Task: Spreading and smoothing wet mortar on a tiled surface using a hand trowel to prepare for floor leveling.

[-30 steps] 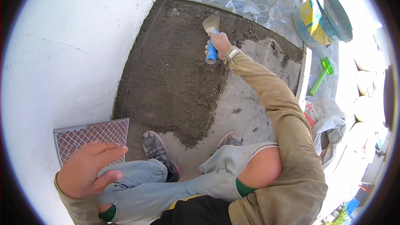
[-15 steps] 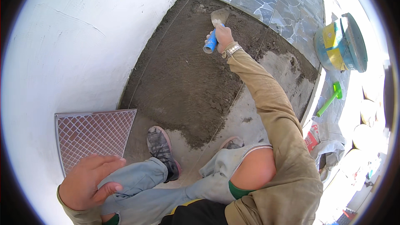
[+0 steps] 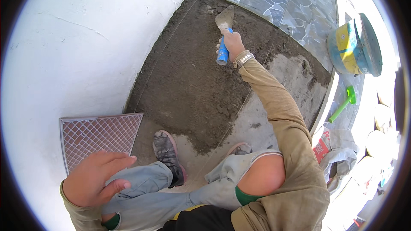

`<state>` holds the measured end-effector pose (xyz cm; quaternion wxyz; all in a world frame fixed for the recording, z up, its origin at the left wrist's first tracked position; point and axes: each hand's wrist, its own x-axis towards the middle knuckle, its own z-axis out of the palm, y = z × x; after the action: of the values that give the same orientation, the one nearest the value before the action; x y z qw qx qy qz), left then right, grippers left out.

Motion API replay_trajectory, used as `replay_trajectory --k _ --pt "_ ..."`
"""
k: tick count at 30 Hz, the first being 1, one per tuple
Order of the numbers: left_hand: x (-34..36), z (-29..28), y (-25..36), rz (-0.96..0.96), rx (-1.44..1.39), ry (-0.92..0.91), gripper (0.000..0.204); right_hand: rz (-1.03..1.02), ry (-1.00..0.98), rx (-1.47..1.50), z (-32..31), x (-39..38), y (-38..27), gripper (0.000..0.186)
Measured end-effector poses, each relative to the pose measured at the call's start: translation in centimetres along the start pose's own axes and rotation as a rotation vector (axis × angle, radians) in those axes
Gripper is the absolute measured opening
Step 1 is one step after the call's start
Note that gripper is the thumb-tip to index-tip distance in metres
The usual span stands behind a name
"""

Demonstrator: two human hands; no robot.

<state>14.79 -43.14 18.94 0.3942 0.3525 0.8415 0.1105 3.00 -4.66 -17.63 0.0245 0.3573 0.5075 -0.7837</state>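
Trowel (image 3: 223, 25) swung its handle (image 3: 222, 54) right vs. b4. L hand (image 3: 95, 179): empty, fingers a bit spread. Shoe (image 3: 166, 152) could squish mud (image 3: 188, 85) (v. near it) if it slips. Trowel's at mud's far end, R hand (image 3: 233, 45) wrapped round it; tipping the blade (image 3: 226, 16) might dig holes.

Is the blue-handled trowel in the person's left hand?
No, the right hand grips the blue-handled trowel, while the left hand is open with nothing seen in it.
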Motion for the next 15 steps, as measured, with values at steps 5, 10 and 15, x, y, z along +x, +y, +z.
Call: replay_trajectory --k 5,10,15 --pt "0.4 0.1 0.5 -0.062 -0.003 -0.025 0.050 -0.039 0.012 -0.026 1.7 2.8 0.3 0.032" --pt "0.2 0.4 0.7 -0.070 0.035 -0.026 0.050 -0.059 -0.042 -0.329 2.9 7.5 0.8 0.040" --pt "0.4 0.7 0.6 -0.074 0.041 -0.052 0.049 -0.458 -0.140 -1.308 1.4 9.1 1.9 0.048"
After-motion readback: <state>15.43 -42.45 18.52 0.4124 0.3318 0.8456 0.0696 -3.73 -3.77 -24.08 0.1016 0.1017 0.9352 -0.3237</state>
